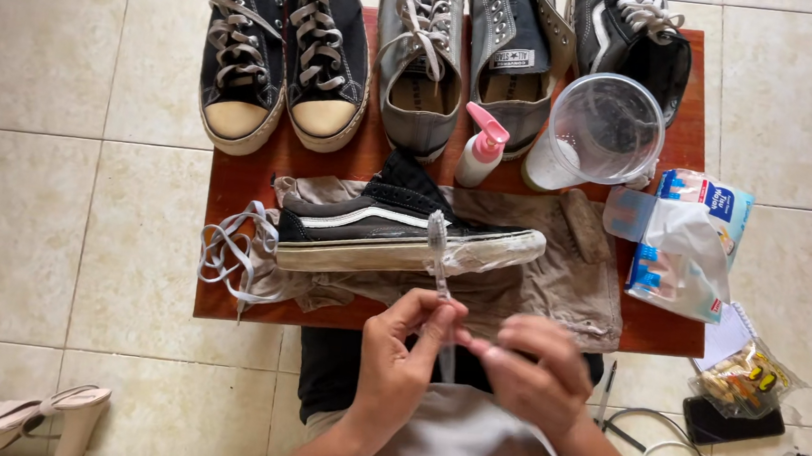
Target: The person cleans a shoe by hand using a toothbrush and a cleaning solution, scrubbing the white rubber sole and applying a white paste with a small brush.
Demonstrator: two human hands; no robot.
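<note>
1. The left hand [395,351] pinches the handle of a clear plastic toothbrush [439,268] between thumb and fingers; the right hand [534,366] curls its fingers in against the handle's lower end.
2. The toothbrush runs from 6 to 12 o'clock, bristle head pointing away, over the side of a black low canvas sneaker with a white stripe [396,232].
3. That sneaker lies lengthwise from 9 to 3 on a grey-brown cloth [564,287].
4. At 1 o'clock a clear plastic cup [603,128] stands near; I'd say a careless elbow could tip it.
</note>
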